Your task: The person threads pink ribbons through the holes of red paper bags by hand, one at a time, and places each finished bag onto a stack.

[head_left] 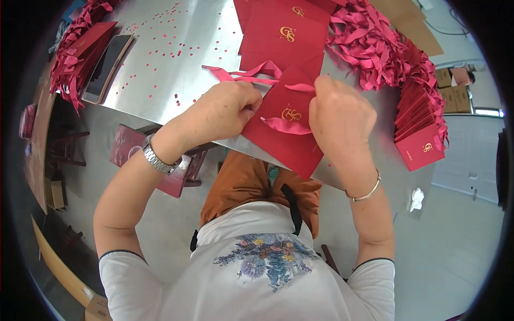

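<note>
A flat red paper bag (pixel 297 147) with a gold emblem lies tilted at the table's near edge, one corner jutting past it. My right hand (pixel 342 115) is closed over the bag's right side and grips a pink ribbon (pixel 286 126); two strands run left from its fingers across the bag. My left hand (pixel 227 109) is pinched at the bag's left edge. What lies between its fingertips is hidden. Another length of pink ribbon (pixel 262 68) loops just beyond the left knuckles. More red bags (pixel 278 43) lie overlapped behind the one between my hands.
A metal table (pixel 160 91) carries scattered red paper dots. On its left sit a phone (pixel 107 69) and ribboned red bags (pixel 80 48). To the right are a heap of pink ribbons (pixel 369 48) and a fanned row of red bags (pixel 420 144). Below stands a dark red stool (pixel 174 184).
</note>
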`<state>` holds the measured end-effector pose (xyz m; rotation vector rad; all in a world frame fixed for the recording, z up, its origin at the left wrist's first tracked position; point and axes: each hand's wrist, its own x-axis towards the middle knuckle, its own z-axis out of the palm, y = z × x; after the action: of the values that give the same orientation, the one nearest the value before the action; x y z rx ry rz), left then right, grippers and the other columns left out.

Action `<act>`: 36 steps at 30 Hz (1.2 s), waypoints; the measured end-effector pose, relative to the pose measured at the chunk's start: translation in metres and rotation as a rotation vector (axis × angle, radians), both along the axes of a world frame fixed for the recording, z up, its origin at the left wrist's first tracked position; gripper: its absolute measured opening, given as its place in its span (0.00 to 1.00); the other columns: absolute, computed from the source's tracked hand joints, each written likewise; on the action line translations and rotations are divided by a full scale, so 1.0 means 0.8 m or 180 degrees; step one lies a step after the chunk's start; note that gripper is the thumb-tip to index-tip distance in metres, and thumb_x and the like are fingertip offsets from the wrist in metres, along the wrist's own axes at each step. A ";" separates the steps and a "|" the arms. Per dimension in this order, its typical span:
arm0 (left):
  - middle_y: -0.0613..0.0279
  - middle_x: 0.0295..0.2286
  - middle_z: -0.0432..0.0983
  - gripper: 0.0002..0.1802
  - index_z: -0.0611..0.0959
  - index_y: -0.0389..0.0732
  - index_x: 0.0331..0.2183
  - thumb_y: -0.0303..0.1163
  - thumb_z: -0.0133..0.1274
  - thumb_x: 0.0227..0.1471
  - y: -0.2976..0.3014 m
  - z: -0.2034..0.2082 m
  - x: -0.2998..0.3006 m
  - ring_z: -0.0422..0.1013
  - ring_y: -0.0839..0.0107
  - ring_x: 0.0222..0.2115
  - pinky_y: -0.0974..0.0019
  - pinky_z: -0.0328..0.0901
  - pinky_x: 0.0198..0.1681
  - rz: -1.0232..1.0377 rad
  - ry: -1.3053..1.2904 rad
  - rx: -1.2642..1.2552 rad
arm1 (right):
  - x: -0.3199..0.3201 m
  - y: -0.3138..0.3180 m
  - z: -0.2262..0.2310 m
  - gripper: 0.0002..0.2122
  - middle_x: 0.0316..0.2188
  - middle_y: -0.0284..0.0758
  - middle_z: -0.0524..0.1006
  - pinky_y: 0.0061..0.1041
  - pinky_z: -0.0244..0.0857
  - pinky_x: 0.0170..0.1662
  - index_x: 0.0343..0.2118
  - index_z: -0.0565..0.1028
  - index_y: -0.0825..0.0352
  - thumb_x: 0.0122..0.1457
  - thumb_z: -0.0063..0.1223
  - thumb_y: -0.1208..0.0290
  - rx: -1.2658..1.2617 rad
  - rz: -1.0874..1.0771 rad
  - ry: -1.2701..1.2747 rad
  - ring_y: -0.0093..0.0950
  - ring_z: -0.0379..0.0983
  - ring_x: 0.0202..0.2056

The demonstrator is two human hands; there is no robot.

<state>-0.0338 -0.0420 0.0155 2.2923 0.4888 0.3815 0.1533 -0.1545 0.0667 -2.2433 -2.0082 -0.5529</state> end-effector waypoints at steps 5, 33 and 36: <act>0.51 0.23 0.71 0.04 0.75 0.33 0.26 0.17 0.51 0.41 0.002 -0.005 -0.011 0.70 0.53 0.26 0.58 0.65 0.30 0.0016 -0.0071 0.0011 | -0.006 -0.046 0.010 0.07 0.23 0.25 0.72 0.15 0.62 0.30 0.40 0.76 0.67 0.63 0.53 0.70 0.0135 -0.0152 0.4793 0.11 0.65 0.26; 0.54 0.37 0.78 0.13 0.82 0.39 0.39 0.24 0.53 0.48 0.075 0.001 -0.084 0.75 0.55 0.34 0.56 0.68 0.40 0.2292 0.0397 0.1102 | -0.023 -0.066 -0.079 0.10 0.27 0.33 0.71 0.26 0.69 0.27 0.37 0.72 0.64 0.53 0.58 0.69 0.0539 0.0126 0.1253 0.29 0.72 0.29; 0.51 0.41 0.75 0.22 0.79 0.38 0.44 0.16 0.49 0.44 0.035 0.030 -0.056 0.72 0.55 0.40 0.58 0.68 0.44 0.2423 -0.0100 0.1654 | -0.017 -0.066 -0.077 0.10 0.27 0.33 0.70 0.27 0.69 0.27 0.36 0.72 0.64 0.53 0.58 0.70 0.0593 0.0096 0.1210 0.29 0.71 0.28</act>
<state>-0.0784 -0.0140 0.0392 2.4932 1.3836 1.0066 0.1399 -0.2070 0.0049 -2.0222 -1.7234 -0.2701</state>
